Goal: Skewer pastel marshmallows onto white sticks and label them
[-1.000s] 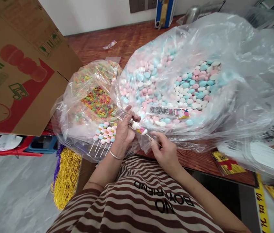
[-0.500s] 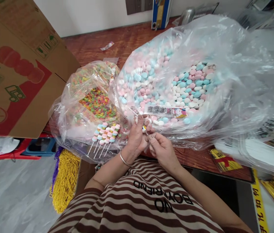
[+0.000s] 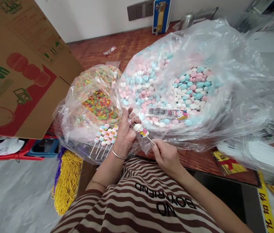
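Observation:
Between my hands is a candy lollipop in a clear wrapper with a colourful print. My right hand pinches its thin white stick from the lower right. My left hand is closed round the wrapper's other end, above and left of the candies; its palm faces up and partly hides that end. Left of this hand, several finished-looking candy lollipops with pink, white and blue pieces lie side by side on the plastic. A flat printed wrapper rests on the large bag beyond my hands.
A large clear bag of pastel candies spreads across the wooden table. Left of it sits a bag of colourful ring candies. A cardboard box stands at left. A yellow-and-red packet lies near the right front edge.
My left hand has moved left and my right hand slightly right and down, so they are further apart. The wrapped lollipop between them now shows more fully.

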A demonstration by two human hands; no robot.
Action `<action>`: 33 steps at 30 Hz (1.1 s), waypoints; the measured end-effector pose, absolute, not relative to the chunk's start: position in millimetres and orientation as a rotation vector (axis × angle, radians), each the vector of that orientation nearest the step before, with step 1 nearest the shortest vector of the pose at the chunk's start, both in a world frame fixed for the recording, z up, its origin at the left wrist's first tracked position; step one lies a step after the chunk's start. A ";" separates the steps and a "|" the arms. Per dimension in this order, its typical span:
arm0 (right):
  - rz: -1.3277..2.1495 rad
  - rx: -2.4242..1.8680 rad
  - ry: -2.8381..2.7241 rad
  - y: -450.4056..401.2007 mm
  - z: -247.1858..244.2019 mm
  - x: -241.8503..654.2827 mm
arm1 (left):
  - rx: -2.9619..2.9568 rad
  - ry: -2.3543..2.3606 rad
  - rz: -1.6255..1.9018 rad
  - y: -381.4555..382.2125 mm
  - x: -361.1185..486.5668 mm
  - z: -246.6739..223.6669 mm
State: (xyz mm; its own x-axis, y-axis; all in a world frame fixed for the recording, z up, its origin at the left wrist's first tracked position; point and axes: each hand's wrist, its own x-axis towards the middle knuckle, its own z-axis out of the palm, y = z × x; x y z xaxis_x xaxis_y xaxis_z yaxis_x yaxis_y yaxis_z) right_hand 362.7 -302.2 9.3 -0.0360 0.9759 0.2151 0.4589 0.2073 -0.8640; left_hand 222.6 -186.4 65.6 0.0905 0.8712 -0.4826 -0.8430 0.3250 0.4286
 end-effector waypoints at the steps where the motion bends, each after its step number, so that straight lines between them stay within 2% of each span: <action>1: 1.028 -1.340 -1.467 -302.4 12.8 362.0 | 0.042 0.747 1.269 -185.7 222.9 65.0; 3: 1.513 -1.206 -1.071 -301.7 20.2 360.5 | 0.041 0.729 1.258 -184.5 223.6 62.5; 5: 1.801 -1.055 -0.753 -299.6 26.2 359.5 | 0.051 0.693 1.251 -184.8 224.9 59.0; 10: 1.911 -0.930 -0.451 -292.6 31.9 359.5 | 0.263 0.639 1.247 -194.8 232.6 53.2; 16: 2.068 -0.836 -0.382 -297.4 28.3 356.5 | 0.259 0.675 1.247 -198.7 236.7 54.2; 19: 1.877 -0.936 -0.558 -300.0 24.7 355.9 | 0.231 0.658 1.228 -196.6 237.5 54.9; 21: 1.598 -1.106 -0.847 -301.0 22.4 357.0 | 0.207 0.680 1.225 -194.9 238.4 55.4; 24: 0.895 -1.342 -1.424 -302.6 19.1 358.9 | 0.167 0.744 1.220 -191.5 239.4 56.3; 26: 0.355 -1.345 -1.740 -302.8 16.4 358.8 | 0.129 0.760 1.201 -189.9 240.7 56.6; 28: -0.040 -1.269 -1.936 -301.2 13.5 357.5 | 0.089 0.773 1.183 -190.5 243.7 56.2; 31: -0.177 -1.277 -1.993 -295.5 11.6 354.7 | 0.067 0.784 1.150 -195.9 251.1 54.9; 33: 0.069 -1.365 -1.870 -292.4 13.3 354.1 | 0.079 0.757 1.127 -199.4 254.7 54.3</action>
